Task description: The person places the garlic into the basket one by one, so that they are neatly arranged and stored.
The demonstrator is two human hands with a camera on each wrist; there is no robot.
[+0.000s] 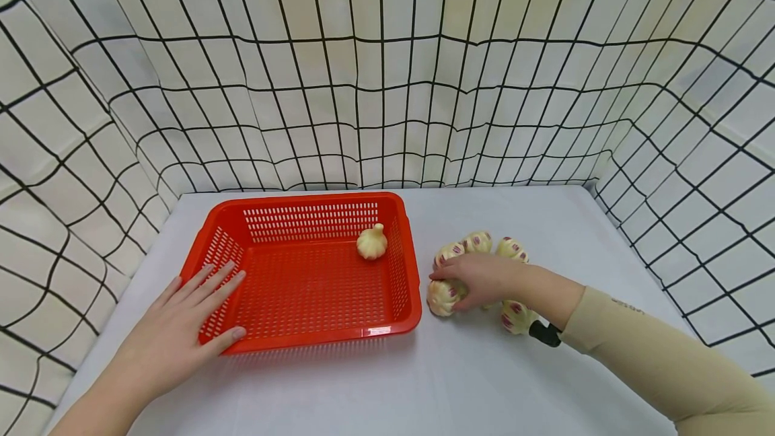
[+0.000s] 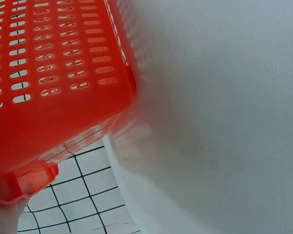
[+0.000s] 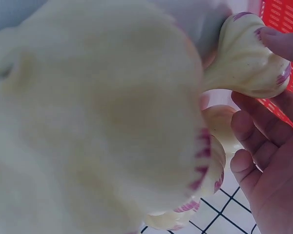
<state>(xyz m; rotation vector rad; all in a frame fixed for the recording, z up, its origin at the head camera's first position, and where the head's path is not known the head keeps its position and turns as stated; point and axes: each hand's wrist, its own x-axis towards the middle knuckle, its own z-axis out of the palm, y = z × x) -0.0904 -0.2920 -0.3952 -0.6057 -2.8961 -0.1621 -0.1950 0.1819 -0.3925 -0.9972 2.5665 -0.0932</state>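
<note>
My left hand [image 1: 172, 332] lies over the left rim of a red plastic basket [image 1: 303, 340], its fingers spread and straight. In the left wrist view, the basket's slotted outer wall [image 2: 63, 100] fills one side, and part of the hand [image 2: 4, 217] shows under the rim. Right of the basket, my right hand [image 1: 481, 279] pinches a cream garlic bulb [image 1: 443, 299] between thumb and fingers. The right wrist view shows this bulb [image 3: 254, 58] with purple streaks. One garlic bulb [image 1: 372, 243] sits inside the basket at its right end.
Several more garlic bulbs [image 1: 477, 241] lie around my right hand, one garlic bulb [image 1: 517, 317] near the wrist beside a black strap end [image 1: 545, 333]. A white cloth [image 1: 339, 395] covers the table. White walls with a black grid [image 1: 381, 73] enclose the back and sides.
</note>
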